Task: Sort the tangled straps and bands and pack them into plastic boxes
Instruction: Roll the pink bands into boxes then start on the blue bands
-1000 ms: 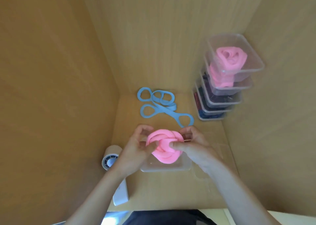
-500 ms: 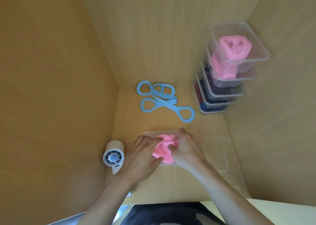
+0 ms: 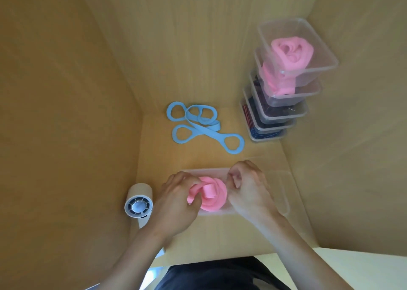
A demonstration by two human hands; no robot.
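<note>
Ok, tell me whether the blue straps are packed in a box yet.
No, the blue straps lie loose on the wooden surface, beside the stack of boxes.

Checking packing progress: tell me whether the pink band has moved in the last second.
Yes. The pink band has dropped away from the blue straps, down into the clear box.

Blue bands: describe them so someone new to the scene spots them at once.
Find the stack of clear boxes in the far right corner. Just left of its base, the blue bands lie loose on the wooden surface. They alone are light blue: flat straps ending in loops, unlike the coiled pink band nearer the person.
</note>
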